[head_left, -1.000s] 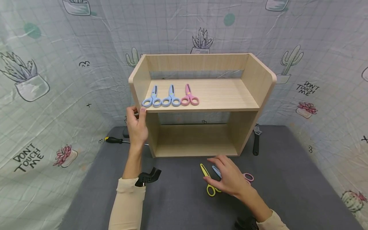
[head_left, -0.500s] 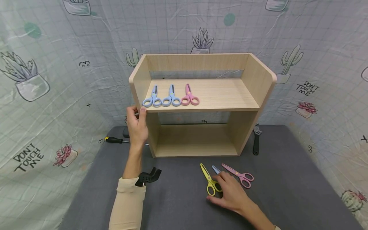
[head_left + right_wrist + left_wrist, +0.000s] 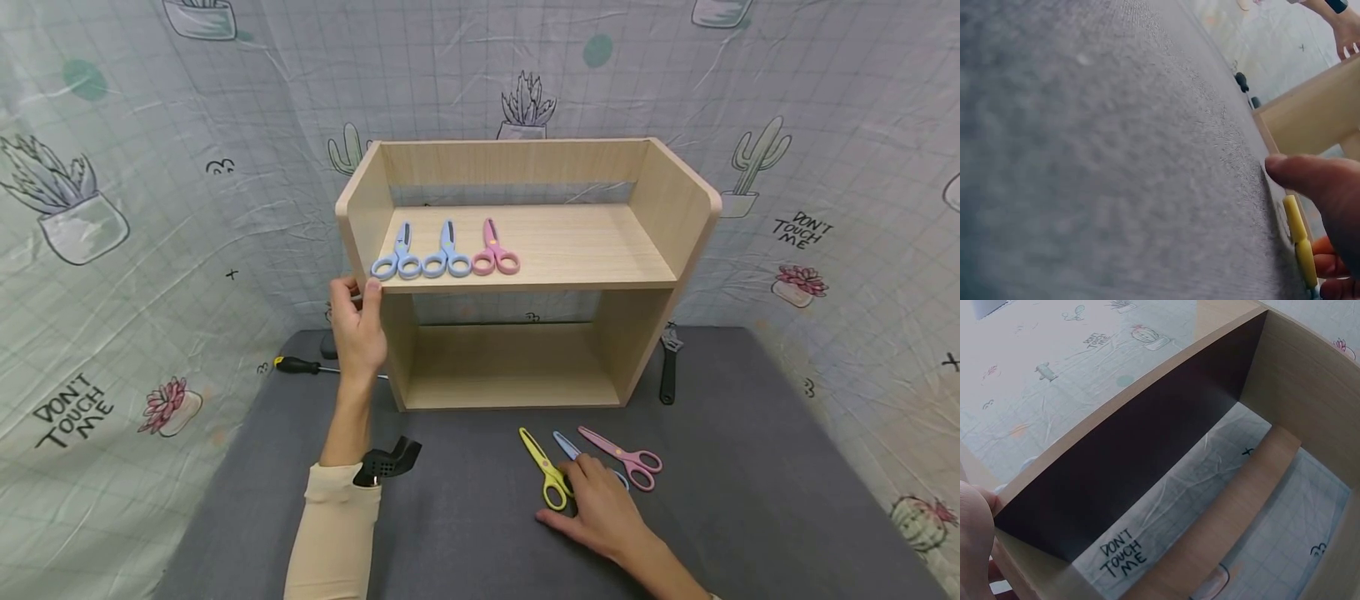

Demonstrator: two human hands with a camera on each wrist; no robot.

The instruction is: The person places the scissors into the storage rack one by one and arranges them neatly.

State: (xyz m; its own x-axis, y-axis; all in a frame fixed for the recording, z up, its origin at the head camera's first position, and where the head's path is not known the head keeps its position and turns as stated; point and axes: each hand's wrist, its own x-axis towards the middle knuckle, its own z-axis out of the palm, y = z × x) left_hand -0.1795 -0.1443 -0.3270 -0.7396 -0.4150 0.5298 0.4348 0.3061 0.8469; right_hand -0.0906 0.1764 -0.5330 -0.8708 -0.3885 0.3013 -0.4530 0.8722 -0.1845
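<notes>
My left hand [image 3: 358,333] grips the left side of the wooden shelf [image 3: 525,287], thumb at the front corner of its upper board. The left wrist view shows part of that hand at the board's edge. On that board lie two blue scissors [image 3: 447,254] and a pair of pink scissors [image 3: 492,252], side by side. My right hand [image 3: 600,508] is low over the table, across blue scissors [image 3: 566,444] whose middle it hides. Its thumb is spread away from the fingers. The fingertips are by the handle of yellow scissors [image 3: 546,468]; contact is unclear. Pink scissors [image 3: 622,457] lie to the right.
A screwdriver [image 3: 297,365] with a black and yellow handle lies left of the shelf, partly behind my left arm. An adjustable wrench [image 3: 669,367] lies to its right. Printed cloth [image 3: 225,233] hangs around the grey table [image 3: 465,517].
My right hand has moved down and back over the blue scissors, uncovering the pink pair. The yellow scissors have shifted slightly left at the tip. The left hand has stayed in place.
</notes>
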